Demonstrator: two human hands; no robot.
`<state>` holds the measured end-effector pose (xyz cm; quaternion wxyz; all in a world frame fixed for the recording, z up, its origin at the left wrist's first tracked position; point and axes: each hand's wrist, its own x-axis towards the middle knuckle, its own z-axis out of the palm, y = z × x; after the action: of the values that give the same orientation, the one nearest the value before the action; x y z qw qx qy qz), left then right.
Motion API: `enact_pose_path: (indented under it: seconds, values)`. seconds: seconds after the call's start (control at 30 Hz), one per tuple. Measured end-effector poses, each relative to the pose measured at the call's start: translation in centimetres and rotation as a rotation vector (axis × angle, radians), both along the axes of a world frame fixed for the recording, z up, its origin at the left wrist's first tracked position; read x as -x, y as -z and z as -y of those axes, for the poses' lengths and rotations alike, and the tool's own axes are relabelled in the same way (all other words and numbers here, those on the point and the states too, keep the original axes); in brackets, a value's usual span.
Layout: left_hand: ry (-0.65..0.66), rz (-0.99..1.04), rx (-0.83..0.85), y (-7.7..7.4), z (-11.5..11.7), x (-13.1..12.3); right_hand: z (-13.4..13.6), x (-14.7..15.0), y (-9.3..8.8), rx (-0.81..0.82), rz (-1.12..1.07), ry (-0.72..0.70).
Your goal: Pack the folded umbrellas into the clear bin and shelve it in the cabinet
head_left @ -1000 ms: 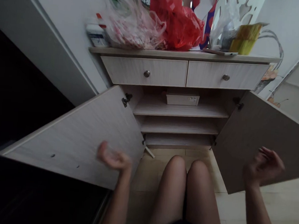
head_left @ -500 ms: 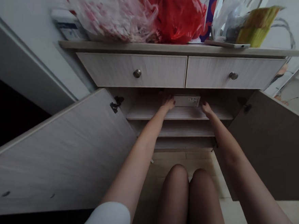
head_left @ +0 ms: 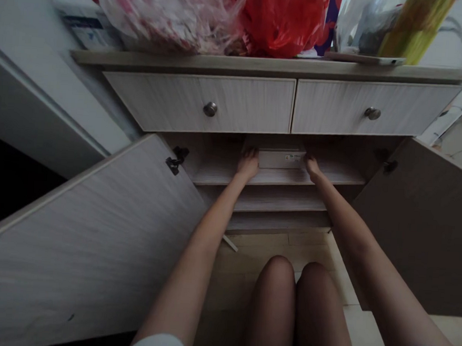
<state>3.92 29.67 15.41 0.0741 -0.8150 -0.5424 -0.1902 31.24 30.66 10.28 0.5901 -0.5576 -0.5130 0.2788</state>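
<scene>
Just inside the open two-door cabinet [head_left: 255,111], on its upper shelf [head_left: 341,174], clasping a labelled box [head_left: 275,159] between left hand [head_left: 248,163] and right hand [head_left: 311,164], with fingers [head_left: 251,152] seemingly curled on its ends, dimly seen; could twist or slip if pulled unevenly

Cabinet [head_left: 255,103]: pale grey, streaked grain. Inside cabinet: whitish box [head_left: 273,160]. Atop cabinet: red bag [head_left: 284,24]; translucent, pink-flecked bag [head_left: 166,15].
</scene>
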Motion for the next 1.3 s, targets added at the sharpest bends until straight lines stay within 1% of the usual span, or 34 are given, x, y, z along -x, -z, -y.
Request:
enact_pose_path:
  seconds: [0.1, 0.17, 0.37, 0.5, 0.63, 0.7, 0.8, 0.87, 0.97, 1.03, 1.1, 1.2, 1.3]
  values:
    - [-0.026, -0.016, 0.011, -0.4, 1.8, 2.0, 1.6, 1.7, -0.1, 0.08, -0.078, -0.016]
    - [-0.039, -0.037, 0.022, -0.8, 3.1, 3.4, 2.6, 3.0, -0.1, 0.101, -0.105, -0.046]
    - [-0.089, -0.081, 0.015, -1.7, 6.3, 8.0, 4.6, 7.1, 0.1, 0.111, -0.125, -0.211]
    - [-0.103, -0.079, -0.005, -1.8, 7.7, 10.9, 5.4, 9.9, 0.0, 0.112, -0.13, -0.288]
    - [-0.138, -0.063, -0.018, -1.9, 8.0, 12.7, 5.9, 11.6, -0.3, 0.092, -0.133, -0.361]
    - [-0.167, -0.053, -0.024, -1.9, 7.7, 13.0, 5.9, 11.8, -0.5, 0.135, -0.184, -0.379]
    - [-0.214, -0.007, -0.084, -1.8, 6.9, 12.3, 5.3, 11.8, -0.9, 0.296, -0.339, -0.333]
    - [-0.2, 0.028, -0.126, -1.4, 6.3, 11.3, 4.6, 12.1, -1.2, 0.398, -0.408, -0.297]
    - [-0.159, 0.036, -0.107, -0.4, 5.8, 9.7, 3.4, 12.8, -1.8, 0.483, -0.442, -0.289]
    - [-0.165, 0.03, -0.091, 0.1, 5.7, 9.2, 2.8, 13.2, -2.3, 0.526, -0.474, -0.289]
    - [-0.168, 0.025, -0.093, 0.4, 5.7, 9.1, 2.6, 13.2, -2.7, 0.558, -0.508, -0.287]
    - [-0.146, 0.013, -0.093, 0.4, 5.7, 9.6, 2.7, 12.2, -3.2, 0.608, -0.572, -0.236]
    - [-0.14, 0.006, -0.095, 0.5, 5.5, 9.8, 2.9, 9.8, -3.2, 0.649, -0.596, -0.157]
